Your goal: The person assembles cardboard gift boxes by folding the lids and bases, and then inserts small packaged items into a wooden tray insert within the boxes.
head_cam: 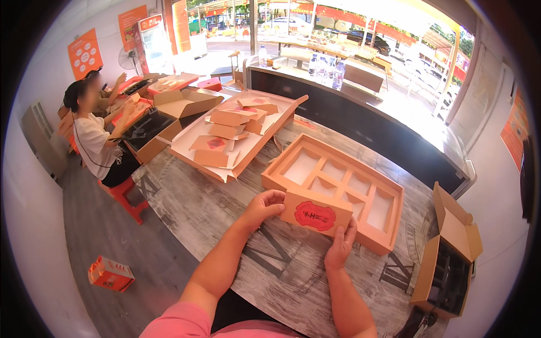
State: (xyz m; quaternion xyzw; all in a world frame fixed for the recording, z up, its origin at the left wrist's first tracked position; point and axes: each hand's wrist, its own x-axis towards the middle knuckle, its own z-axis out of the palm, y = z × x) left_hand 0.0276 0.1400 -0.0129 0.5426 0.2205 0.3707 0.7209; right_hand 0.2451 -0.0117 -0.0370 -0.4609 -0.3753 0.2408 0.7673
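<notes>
Between my two hands is a small orange-tan cardboard box [289, 207] with a red printed emblem that bears writing. My left hand [267, 207] grips its left end, thumb in front. At the lower right corner, my right hand [341, 243] holds the other end. Just behind it on the table lies a shallow cardboard tray [334, 145] divided into several compartments with white floors. The held box hides part of the tray's near side. Farther left, a large open box lid [186, 141] carries a heap of partly folded small cartons [226, 131].
An open brown carton [427, 270] with black contents stands at the table's right edge. Behind the table runs a dark-fronted counter [359, 105] bearing water bottles [323, 67]. Two people sit at the left, one on a red stool [127, 200]. An orange-and-white carton [110, 274] lies on the floor.
</notes>
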